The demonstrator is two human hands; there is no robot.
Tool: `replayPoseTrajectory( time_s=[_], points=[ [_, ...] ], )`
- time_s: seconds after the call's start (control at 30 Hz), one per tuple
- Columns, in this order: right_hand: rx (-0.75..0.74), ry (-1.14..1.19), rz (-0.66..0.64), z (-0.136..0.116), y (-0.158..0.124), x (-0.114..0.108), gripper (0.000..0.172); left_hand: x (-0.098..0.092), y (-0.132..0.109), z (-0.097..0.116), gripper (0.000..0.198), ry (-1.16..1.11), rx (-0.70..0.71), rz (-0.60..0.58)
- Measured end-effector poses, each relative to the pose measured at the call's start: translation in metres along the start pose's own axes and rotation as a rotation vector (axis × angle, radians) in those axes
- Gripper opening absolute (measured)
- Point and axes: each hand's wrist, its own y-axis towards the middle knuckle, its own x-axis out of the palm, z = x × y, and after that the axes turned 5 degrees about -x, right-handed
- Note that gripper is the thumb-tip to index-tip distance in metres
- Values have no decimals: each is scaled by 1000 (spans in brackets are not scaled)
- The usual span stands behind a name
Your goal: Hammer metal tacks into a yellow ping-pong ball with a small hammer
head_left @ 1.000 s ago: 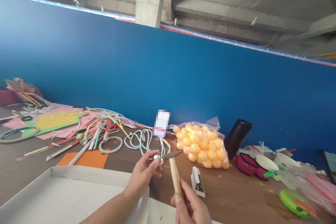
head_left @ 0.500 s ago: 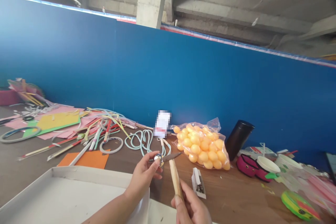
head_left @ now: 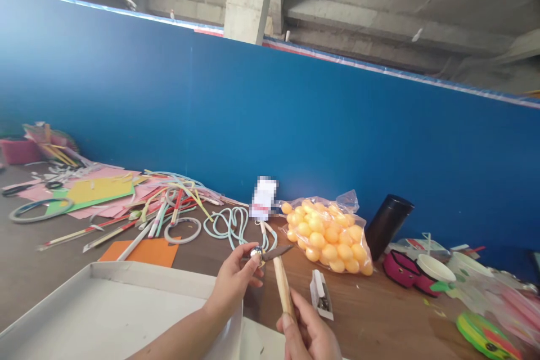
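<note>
My right hand (head_left: 310, 329) wraps round the pale wooden handle of what looks like a small hammer (head_left: 283, 287). Its head lies crosswise at the handle's top, with a dark pointed end to the right. Thumb and fingers of my left hand (head_left: 236, 275) pinch the shiny, rounded silver part at the head's left side. Those fingers partly hide it, so how it joins the head is unclear. Just right of the handle, a small open white box (head_left: 321, 295) holds little metal pieces too small to name.
A shallow white tray (head_left: 46, 298) lies at front left, an orange sheet (head_left: 147, 253) behind it. Farther back are coloured papers (head_left: 101, 191), straws and a coiled cord (head_left: 228, 222). A bag of orange balls (head_left: 327, 236), a black bottle (head_left: 390, 222) and a green tape measure (head_left: 485, 334) stand rightward.
The view has swung slightly left, so the table items appear a little farther right. Both hands keep the same hold and nearly the same pose.
</note>
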Motion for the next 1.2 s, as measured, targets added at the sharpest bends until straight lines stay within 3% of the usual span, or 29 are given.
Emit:
replayPoseTrajectory(
  time_s=[0.27,0.43,0.67,1.2],
  points=[
    [-14,39,49,-8,-1,-11,59,-5,2,1,39,-142,-19,-90],
    [-21,35,4,-12,-4,-11,56,-6,2,1,40,-140,-14,-114],
    [-52,14,-86,-18,-6,-9,48,-4,-1,5,41,-76,-24,-99],
    [-48,12,-50,-16,-3,-9,50,-1,1,5,45,-40,-36,-41]
  ],
)
